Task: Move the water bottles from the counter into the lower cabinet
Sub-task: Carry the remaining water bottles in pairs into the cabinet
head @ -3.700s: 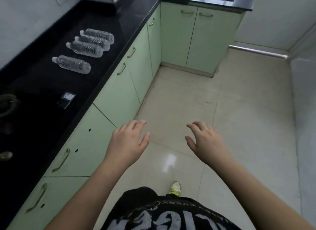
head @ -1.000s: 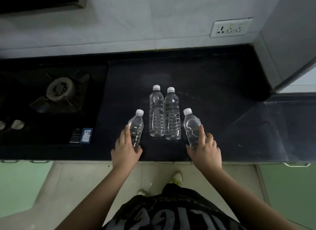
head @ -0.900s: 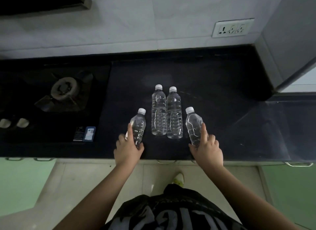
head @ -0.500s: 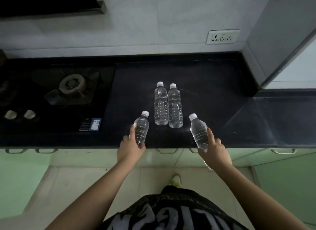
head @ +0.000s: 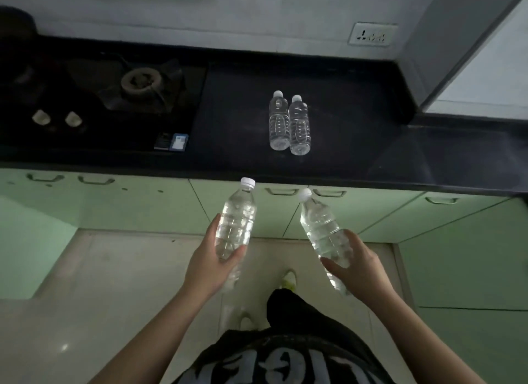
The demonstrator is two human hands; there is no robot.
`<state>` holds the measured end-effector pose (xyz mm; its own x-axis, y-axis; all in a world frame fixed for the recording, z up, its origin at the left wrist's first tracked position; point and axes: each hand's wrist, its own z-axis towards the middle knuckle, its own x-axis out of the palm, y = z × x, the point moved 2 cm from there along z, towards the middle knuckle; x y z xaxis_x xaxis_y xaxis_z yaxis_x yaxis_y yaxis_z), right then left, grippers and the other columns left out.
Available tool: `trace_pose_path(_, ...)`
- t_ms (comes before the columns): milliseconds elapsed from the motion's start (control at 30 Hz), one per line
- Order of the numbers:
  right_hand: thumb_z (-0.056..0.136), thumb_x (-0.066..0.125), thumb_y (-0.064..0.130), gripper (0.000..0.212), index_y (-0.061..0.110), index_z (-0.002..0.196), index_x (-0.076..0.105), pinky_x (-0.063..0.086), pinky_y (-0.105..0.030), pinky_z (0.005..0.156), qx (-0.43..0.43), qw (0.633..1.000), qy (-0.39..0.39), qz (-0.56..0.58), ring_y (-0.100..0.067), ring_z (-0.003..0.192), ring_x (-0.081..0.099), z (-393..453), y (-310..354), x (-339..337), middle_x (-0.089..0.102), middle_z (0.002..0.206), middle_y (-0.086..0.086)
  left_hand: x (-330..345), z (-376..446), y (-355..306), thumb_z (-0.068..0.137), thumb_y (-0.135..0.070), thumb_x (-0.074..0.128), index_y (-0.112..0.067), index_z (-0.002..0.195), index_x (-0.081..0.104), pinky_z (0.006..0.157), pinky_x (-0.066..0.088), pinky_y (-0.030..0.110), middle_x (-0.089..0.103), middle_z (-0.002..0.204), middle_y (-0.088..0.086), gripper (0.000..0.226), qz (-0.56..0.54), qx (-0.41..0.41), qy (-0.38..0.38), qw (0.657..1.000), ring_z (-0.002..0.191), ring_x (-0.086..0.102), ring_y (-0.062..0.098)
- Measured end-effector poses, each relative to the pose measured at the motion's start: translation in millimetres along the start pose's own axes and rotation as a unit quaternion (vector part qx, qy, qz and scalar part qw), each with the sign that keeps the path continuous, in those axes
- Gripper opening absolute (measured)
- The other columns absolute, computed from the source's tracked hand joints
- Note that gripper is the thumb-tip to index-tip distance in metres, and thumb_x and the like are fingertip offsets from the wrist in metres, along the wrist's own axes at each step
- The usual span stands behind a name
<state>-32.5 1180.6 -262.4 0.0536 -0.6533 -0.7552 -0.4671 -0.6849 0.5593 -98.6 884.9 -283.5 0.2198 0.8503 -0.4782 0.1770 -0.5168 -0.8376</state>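
My left hand (head: 210,265) grips a clear water bottle (head: 237,218) with a white cap, held off the counter in front of the cabinet doors. My right hand (head: 360,269) grips a second clear bottle (head: 320,223), tilted with its cap toward the counter. Two more bottles (head: 277,120) (head: 299,125) lie side by side on the black counter (head: 357,143), caps pointing to the wall. The pale green lower cabinet doors (head: 237,196) below the counter edge are closed, each with a metal handle (head: 281,191).
A gas hob (head: 137,83) with two knobs (head: 41,117) fills the counter's left part. A wall socket (head: 371,35) sits above the counter at the right. The counter turns a corner at the right. My shoe (head: 288,279) stands on the tiled floor.
Both hands have lifted their bottles off the counter and pulled them back toward me, now in front of the cabinet doors. The other two bottles have not moved.
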Motion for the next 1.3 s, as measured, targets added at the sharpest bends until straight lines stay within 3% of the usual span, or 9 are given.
trace_pose_path(200,0.075,0.078,0.044,0.072,0.03,0.137,0.044,0.044,-0.024,0.073,-0.035,0.997,0.015,0.066,-0.007,0.087,0.061,-45,5,9,0.065,0.106,0.006,-13,-54,-7,0.067,-0.063,0.069,-0.04,0.129,0.05,0.076,0.047,0.022,0.068,0.098,-0.023,0.069,-0.077,0.001,-0.007,0.997,0.088,0.063,-0.007)
trace_pose_path(267,0.075,0.078,0.045,0.07,0.032,0.135,0.045,0.047,-0.021,0.069,-0.05,0.994,0.023,0.094,0.0,0.085,0.062,-56,5,11,0.066,0.105,0.009,-15,-70,-11,0.067,-0.062,0.068,-0.043,0.124,0.051,0.079,0.047,0.024,0.067,0.099,-0.025,0.063,-0.103,-0.001,-0.004,0.995,0.09,0.063,-0.008)
trace_pose_path(400,0.077,0.077,0.044,0.059,0.035,0.13,0.051,0.056,-0.03,0.076,-0.108,0.978,0.042,0.172,0.001,0.088,0.067,-80,1,8,0.07,0.106,0.014,-15,-107,-14,0.068,-0.057,0.071,-0.049,0.121,0.052,0.09,0.051,0.034,0.067,0.108,-0.024,0.057,-0.159,0.002,0.005,0.987,0.097,0.063,-0.004)
trace_pose_path(567,0.08,0.072,0.04,0.049,0.032,0.126,0.057,0.055,-0.044,0.088,-0.142,0.929,0.11,0.325,-0.016,0.1,0.069,-117,-11,4,0.072,0.111,0.002,-2,-164,-16,0.064,-0.051,0.076,-0.048,0.123,0.053,0.09,0.052,0.038,0.067,0.116,-0.018,0.063,-0.231,-0.002,0.003,0.973,0.105,0.064,0.002)
trace_pose_path(700,0.083,0.066,0.029,0.045,0.027,0.127,0.058,0.055,-0.037,0.082,-0.13,0.901,0.159,0.382,-0.023,0.1,0.07,-144,-26,15,0.073,0.108,-0.007,9,-215,-9,0.067,-0.041,0.078,-0.037,0.123,0.057,0.083,0.052,0.031,0.069,0.114,-0.008,0.06,-0.253,-0.013,-0.036,0.967,0.104,0.065,0.009)
trace_pose_path(900,0.085,0.065,0.026,0.045,0.026,0.129,0.057,0.056,-0.033,0.071,-0.124,0.881,0.229,0.395,-0.027,0.096,0.069,-181,-22,46,0.072,0.105,-0.01,-4,-277,10,0.069,-0.034,0.08,-0.04,0.12,0.058,0.078,0.055,0.029,0.07,0.109,-0.009,0.056,-0.266,-0.047,-0.091,0.958,0.098,0.068,0.01)
trace_pose_path(1000,0.083,0.066,0.027,0.053,0.029,0.134,0.052,0.058,-0.048,0.08,-0.146,0.88,0.264,0.366,-0.024,0.102,0.069,-195,2,60,0.071,0.112,-0.005,-22,-304,28,0.072,-0.03,0.079,-0.038,0.126,0.055,0.077,0.057,0.031,0.07,0.11,-0.004,0.059,-0.276,-0.064,-0.134,0.95,0.1,0.069,0.018)
trace_pose_path(1133,0.081,0.07,0.029,0.052,0.036,0.13,0.054,0.052,-0.06,0.091,-0.178,0.868,0.32,0.336,-0.024,0.108,0.067,-211,45,92,0.07,0.117,-0.001,-52,-340,56,0.065,-0.045,0.08,-0.042,0.125,0.051,0.09,0.055,0.048,0.074,0.107,0.001,0.067,-0.277,-0.099,-0.19,0.937,0.098,0.072,0.021)
trace_pose_path(1300,0.078,0.072,0.034,0.059,0.026,0.133,0.053,0.048,-0.065,0.093,-0.22,0.85,0.375,0.296,-0.03,0.109,0.066,-241,117,164,0.069,0.118,-0.006,-108,-393,106,0.062,-0.043,0.083,-0.043,0.125,0.05,0.089,0.056,0.043,0.074,0.108,-0.005,0.071,-0.268,-0.126,-0.279,0.914,0.098,0.071,0.014)
